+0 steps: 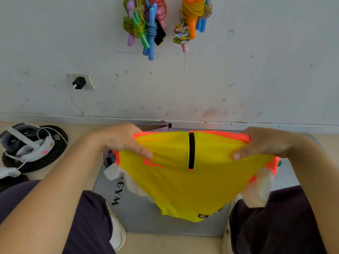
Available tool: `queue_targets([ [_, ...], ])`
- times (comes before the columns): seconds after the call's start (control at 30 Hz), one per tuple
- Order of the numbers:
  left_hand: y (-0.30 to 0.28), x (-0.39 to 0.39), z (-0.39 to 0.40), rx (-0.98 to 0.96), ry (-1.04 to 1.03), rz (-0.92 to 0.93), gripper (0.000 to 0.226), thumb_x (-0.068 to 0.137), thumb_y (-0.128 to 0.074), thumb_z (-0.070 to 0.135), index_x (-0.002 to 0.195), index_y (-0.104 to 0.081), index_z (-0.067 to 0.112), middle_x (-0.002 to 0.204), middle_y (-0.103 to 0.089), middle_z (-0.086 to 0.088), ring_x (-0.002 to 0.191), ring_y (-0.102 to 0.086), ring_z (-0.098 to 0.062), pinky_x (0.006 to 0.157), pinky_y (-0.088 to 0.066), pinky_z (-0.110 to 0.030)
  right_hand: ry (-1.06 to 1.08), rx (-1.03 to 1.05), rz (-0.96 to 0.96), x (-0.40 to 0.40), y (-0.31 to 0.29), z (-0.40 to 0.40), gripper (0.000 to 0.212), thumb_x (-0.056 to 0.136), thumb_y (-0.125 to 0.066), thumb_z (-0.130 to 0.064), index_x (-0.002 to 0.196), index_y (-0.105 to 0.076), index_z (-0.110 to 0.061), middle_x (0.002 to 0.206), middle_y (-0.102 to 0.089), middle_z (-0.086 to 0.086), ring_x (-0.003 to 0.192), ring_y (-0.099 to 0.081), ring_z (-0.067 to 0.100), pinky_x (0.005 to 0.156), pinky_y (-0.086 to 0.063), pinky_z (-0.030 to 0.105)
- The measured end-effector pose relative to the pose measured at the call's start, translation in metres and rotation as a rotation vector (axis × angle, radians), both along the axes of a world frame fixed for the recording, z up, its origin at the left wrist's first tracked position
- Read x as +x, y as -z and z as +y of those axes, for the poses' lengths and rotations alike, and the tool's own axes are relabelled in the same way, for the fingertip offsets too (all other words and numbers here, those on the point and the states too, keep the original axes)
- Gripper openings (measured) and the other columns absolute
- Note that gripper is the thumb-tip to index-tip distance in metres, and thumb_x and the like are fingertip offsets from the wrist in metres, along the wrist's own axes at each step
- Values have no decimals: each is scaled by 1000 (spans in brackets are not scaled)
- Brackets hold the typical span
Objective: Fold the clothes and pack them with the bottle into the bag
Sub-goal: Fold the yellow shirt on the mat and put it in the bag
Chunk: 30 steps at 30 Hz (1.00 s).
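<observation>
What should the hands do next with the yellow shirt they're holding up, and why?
Probably lower it flat onto the grey mat. The left hand and right hand each grip a top corner of the yellow shirt, which hangs unfolded in the air. Folding likely goes easier on a flat surface.

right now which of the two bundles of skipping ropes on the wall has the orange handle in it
The right-hand bundle: a big orange handle hangs in its middle. The left-hand bundle shows only green, blue, pink and lilac pieces.
</observation>
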<state>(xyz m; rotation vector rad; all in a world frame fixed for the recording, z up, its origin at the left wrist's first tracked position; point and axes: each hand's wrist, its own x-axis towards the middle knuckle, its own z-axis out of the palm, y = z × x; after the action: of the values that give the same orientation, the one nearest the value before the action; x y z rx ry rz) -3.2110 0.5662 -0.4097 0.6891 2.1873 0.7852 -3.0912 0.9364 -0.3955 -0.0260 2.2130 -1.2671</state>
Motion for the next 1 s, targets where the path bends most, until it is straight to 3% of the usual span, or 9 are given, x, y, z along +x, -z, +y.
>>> queue_targets([
  [0.1, 3, 0, -2, -59, -24, 66, 67, 56, -83, 66, 75, -64, 4, 70, -62, -10, 63, -54, -22, 62, -39, -34, 47, 28, 18, 0, 6, 5, 41, 70, -81, -45, 96, -76, -14, 97, -75, 11, 86, -73, 29, 71, -57, 26],
  [0.2, 6, 0, -3, 193, -129, -5, 80, 50, -84, 65, 91, -69, -3, 89, -72, -16, 79, -63, -19, 76, -48, -34, 199, -115, 91, -2, 12, 4, 39, 81, -64, -39, 105, -72, -10, 101, -74, 14, 89, -73, 30, 69, -58, 28],
  [0.33, 10, -2, 2, 435, -271, -122, 69, 39, -87, 69, 90, -78, 24, 99, -77, -6, 86, -74, -17, 68, -57, -22, 306, -130, 165, -5, 12, 0, 48, 76, -59, -55, 114, -66, -26, 106, -74, 1, 93, -72, 23, 73, -59, 34],
  [0.43, 13, -6, 5, 366, -343, 84, 70, 40, -80, 79, 77, -74, 20, 75, -73, 4, 62, -68, -15, 56, -49, -22, 292, 46, 247, -6, 11, -1, 55, 64, -65, -63, 107, -70, -29, 96, -75, -4, 84, -73, 18, 74, -58, 35],
  [0.53, 17, -7, 2, 278, -354, 278, 63, 46, -80, 76, 56, -51, 21, 53, -40, 10, 50, -41, -7, 48, -29, -19, 357, 203, 364, -8, 12, -5, 51, 56, -74, -57, 95, -72, -25, 82, -73, -3, 74, -68, 15, 61, -52, 23],
  [0.63, 24, 2, -4, 257, -363, 311, 60, 46, -83, 71, 55, -51, 22, 52, -36, 9, 48, -37, -6, 44, -22, -18, 408, 243, 448, -3, 18, -14, 48, 58, -72, -56, 97, -70, -27, 81, -71, -6, 72, -66, 12, 58, -51, 22],
  [0.8, 19, 23, -22, 153, -316, 254, 56, 56, -79, 65, 66, -59, 13, 53, -38, 8, 50, -38, -8, 49, -24, -23, 177, 287, 183, 20, 21, -27, 56, 63, -67, -66, 100, -71, -24, 86, -75, -5, 77, -72, 17, 66, -59, 27],
  [0.93, -17, 44, -33, 96, -220, 194, 69, 62, -77, 66, 76, -60, 1, 67, -42, -6, 62, -42, -16, 61, -28, -30, 189, 75, 234, 40, 0, -33, 54, 70, -67, -64, 102, -73, -21, 97, -75, 4, 90, -72, 24, 83, -59, 41],
  [1.0, -47, 54, -34, 160, -217, 209, 83, 52, -75, 79, 75, -60, 1, 67, -45, -5, 61, -44, -15, 58, -31, -27, 202, -29, 288, 45, -24, -34, 52, 71, -69, -66, 100, -74, -24, 98, -75, 7, 91, -72, 26, 79, -59, 39],
])
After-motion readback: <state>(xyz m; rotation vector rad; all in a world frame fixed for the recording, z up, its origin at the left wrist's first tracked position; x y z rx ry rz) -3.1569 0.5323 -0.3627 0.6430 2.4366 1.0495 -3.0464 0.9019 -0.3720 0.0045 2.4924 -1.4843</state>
